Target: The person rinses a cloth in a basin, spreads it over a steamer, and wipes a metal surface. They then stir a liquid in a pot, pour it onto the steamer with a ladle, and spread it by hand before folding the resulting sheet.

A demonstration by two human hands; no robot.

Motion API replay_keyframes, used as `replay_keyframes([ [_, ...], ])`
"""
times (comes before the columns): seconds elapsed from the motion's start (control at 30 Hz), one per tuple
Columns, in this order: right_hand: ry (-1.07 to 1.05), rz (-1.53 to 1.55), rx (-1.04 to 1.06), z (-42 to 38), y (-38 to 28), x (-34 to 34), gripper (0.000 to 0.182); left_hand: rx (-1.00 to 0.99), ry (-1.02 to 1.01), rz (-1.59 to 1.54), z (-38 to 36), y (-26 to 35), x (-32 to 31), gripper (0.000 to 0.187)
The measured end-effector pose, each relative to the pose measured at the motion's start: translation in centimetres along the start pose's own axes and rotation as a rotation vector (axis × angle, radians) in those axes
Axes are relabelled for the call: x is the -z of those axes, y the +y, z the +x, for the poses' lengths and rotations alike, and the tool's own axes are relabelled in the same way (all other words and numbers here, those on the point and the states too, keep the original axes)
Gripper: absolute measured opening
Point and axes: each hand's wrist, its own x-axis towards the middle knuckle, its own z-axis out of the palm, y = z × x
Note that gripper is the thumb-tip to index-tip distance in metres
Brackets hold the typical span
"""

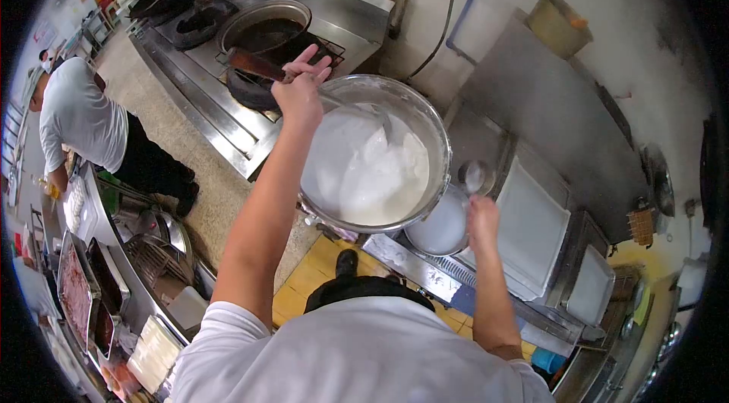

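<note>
A large metal pot (442,133) of white, thick liquid stands in front of me. My left hand (302,91) is above its left rim, around the brown wooden handle of a long tool (254,65); some fingers point outward. The metal end of that tool reaches into the white mass. To the right of the pot, my right hand (481,219) is closed at the edge of a smaller round vessel (440,224) with white contents. What exactly its fingers grip is too small to tell. A small metal cup or ladle (474,175) lies just beyond.
Behind the pot is a stove (334,4) with a dark wok (266,27). White-filled trays (524,224) stand at the right. A co-worker (83,114) leans over a counter at the left, where a tray of reddish food (76,289) sits.
</note>
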Motion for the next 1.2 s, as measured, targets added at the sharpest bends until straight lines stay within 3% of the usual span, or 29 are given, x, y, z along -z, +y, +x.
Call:
replay_keyframes([
  [0.07, -0.094, 0.171, 0.020, -2.3, -8.5, -1.8, 0.014, -0.046, 0.011, 0.003, -0.4, 1.2, 1.3, 0.024],
  [0.13, -0.194, 0.165, 0.162, -2.1, -12.4, -3.8, 0.016, -0.070, 0.021, 0.035, -1.0, 2.2, 2.5, 0.024],
  [0.23, -0.279, -0.176, 0.339, -0.8, -15.5, -7.8, 0.016, -0.112, 0.024, 0.027, -2.5, 3.5, 4.7, 0.024],
  [0.33, -0.276, -0.865, 0.757, 0.5, -16.6, -11.9, 0.016, -0.135, 0.027, 0.084, -4.9, 5.0, 6.3, 0.023],
  [0.43, -0.343, -1.070, 0.820, 2.8, -14.6, -16.5, 0.016, -0.179, -0.039, 0.132, -7.0, 5.5, 8.3, 0.025],
  [0.63, -0.304, -1.324, 0.839, 5.3, -11.8, -22.3, 0.018, -0.211, -0.112, 0.202, -12.0, 6.1, 9.6, 0.026],
  [0.83, -0.300, -1.359, 0.892, 6.9, -9.4, -24.7, 0.019, -0.237, -0.137, 0.390, -14.6, 5.8, 9.2, 0.025],
  [0.93, -0.439, -1.392, 0.897, 7.0, -8.5, -25.6, 0.019, -0.212, -0.148, 0.493, -15.6, 5.4, 9.3, 0.023],
  [1.2, -0.517, -1.262, 0.551, 5.8, -6.3, -26.5, 0.024, -0.163, -0.128, 0.537, -16.4, 5.0, 9.4, 0.018],
])
